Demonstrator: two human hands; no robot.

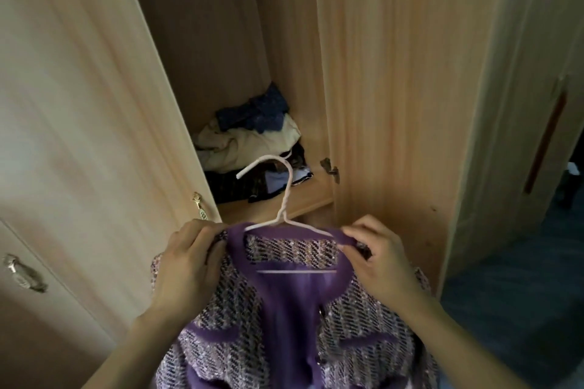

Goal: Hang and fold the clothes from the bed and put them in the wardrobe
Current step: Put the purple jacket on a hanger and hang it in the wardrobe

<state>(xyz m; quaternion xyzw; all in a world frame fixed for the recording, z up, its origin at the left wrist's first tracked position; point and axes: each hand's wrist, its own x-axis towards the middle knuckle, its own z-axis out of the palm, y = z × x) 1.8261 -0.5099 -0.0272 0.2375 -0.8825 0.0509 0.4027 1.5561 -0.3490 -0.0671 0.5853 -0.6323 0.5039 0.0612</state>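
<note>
- Purple tweed jacket (316, 319) hangs on a white wire hanger (286, 199), held up just in front of the open wardrobe (379, 73), below the level of its shelf (303, 202).
- Left hand (186, 265) grips the jacket's left shoulder, fingers curled round the purple trim beside the hanger's arm.
- Right hand (376, 259) pinches the trim at the right shoulder between thumb and fingers, at the hanger's other arm.
- Hanger's hook rises above the collar and curls leftward, overlapping the shelf edge in the head view; its lower bar shows inside the neckline.
- On the shelf inside the wardrobe lies a loose pile of clothes (252, 142): a dark blue piece on top, cream fabric under it, darker things at the front.
- Left wardrobe door (94, 88) stands open, with a metal handle (199, 206) near its edge, just above the left hand.
- A small hinge (330, 169) sits on the wardrobe's right inner panel, beside the shelf.
</note>
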